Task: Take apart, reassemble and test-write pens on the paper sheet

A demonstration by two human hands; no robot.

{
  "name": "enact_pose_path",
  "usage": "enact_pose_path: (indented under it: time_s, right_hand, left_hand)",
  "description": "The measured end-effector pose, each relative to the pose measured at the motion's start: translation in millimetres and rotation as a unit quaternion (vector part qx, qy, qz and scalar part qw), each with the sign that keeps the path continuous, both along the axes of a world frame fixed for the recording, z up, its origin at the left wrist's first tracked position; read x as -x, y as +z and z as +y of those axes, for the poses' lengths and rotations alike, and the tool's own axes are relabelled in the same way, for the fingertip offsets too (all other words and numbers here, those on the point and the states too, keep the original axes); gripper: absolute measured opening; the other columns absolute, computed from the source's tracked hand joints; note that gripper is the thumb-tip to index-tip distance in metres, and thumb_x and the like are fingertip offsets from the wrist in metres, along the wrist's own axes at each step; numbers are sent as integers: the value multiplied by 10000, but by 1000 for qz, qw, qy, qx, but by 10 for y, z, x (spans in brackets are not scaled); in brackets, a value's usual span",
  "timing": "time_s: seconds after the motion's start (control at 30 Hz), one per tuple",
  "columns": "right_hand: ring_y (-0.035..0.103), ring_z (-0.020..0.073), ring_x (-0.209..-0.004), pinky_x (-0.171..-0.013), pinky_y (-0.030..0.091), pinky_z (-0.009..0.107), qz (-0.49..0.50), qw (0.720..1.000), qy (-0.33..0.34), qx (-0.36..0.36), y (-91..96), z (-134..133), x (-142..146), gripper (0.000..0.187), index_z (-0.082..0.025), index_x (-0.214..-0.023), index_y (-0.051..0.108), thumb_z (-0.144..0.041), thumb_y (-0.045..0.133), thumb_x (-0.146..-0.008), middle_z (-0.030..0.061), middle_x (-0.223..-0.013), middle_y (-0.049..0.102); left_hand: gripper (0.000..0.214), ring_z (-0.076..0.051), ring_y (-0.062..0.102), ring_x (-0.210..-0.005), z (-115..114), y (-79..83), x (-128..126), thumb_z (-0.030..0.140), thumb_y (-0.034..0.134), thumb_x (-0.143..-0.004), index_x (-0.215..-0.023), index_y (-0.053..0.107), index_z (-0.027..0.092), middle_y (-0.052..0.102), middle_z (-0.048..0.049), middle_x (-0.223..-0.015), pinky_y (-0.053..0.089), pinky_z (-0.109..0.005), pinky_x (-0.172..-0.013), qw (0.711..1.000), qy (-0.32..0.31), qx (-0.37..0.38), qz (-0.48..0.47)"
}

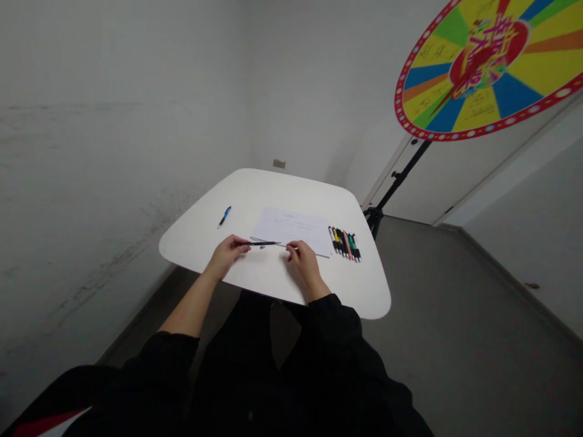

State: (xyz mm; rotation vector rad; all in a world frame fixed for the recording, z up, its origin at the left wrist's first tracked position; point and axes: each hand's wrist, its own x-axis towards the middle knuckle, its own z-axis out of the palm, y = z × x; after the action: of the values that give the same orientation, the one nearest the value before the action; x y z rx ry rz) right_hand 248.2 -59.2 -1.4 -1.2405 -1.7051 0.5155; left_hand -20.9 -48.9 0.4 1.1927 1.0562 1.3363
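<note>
My left hand [224,256] is closed on a slim dark pointed stick [264,243], held level above the near edge of the white sheets. Its exact kind is too small to make out. The stick's tip reaches toward my right hand [304,262], whose thumb and fingertips are pinched together at a thin pale piece [282,245] that I cannot identify. Below and beyond both hands lie the printed white sheets of paper [291,226]. A blue pen [224,216] rests alone on the left. To the right of the paper, several pens [345,244] of different colours lie side by side.
The white table [364,291] has rounded corners and stands near a scuffed wall [91,152]. A colourful prize wheel [489,67] on a black stand [401,176] rises behind its right side. My legs are under the near edge.
</note>
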Motion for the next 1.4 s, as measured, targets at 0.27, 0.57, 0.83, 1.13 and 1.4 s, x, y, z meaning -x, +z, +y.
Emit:
enact_pose_path:
  time_s: [0.27, 0.57, 0.83, 1.13, 1.4]
  right_hand:
    - [615, 182, -640, -777, 500, 365, -6, 1000, -12, -21, -5, -33, -10, 173, -232, -946, 639, -345, 513, -986, 48, -887, 666]
    - [630, 224, -831, -774, 504, 345, -37, 999, -5, -26, -9, -41, -10, 162, -235, -962, 645, -311, 507, -998, 83, -976, 661]
    - [632, 222, -847, -748, 515, 336, -37, 998, 3, -45, -58, -19, -20, 168, -227, -985, 654, -298, 503, -1006, 85, -982, 657]
    - [626, 208, -800, -741, 515, 331, -64, 995, 6, -74, -107, 9, -17, 157, -213, -998, 661, -265, 512, -1011, 90, -985, 665]
    - [640, 224, -859, -802, 524, 350, -94, 991, 3, -96, -99, -12, 10, 164, -218, -1018, 667, -264, 509, -1020, 95, -996, 670]
  left_hand:
    - [428, -219, 737, -851, 1, -24, 1, 407, 938, -604, -889, 710, 184, 761, -57, -848, 572, -366, -833, 1000, -20, 0, 5]
    - [414, -226, 734, -854, -8, -2, -9, 399, 935, -606, -880, 711, 184, 757, -55, -847, 576, -368, -814, 1000, -13, 1, 9]
    - [424, -216, 726, -842, 26, -63, 2, 417, 928, -612, -891, 714, 180, 760, -51, -850, 564, -357, -813, 1000, -17, -1, 17]
    - [439, -233, 733, -864, 33, -85, 7, 438, 933, -606, -892, 715, 187, 769, -54, -865, 567, -380, -833, 999, -25, 4, 21]
    - [423, -219, 728, -837, 1, -39, -13, 419, 930, -612, -891, 718, 182, 773, -53, -851, 557, -375, -835, 999, -27, 5, 32]
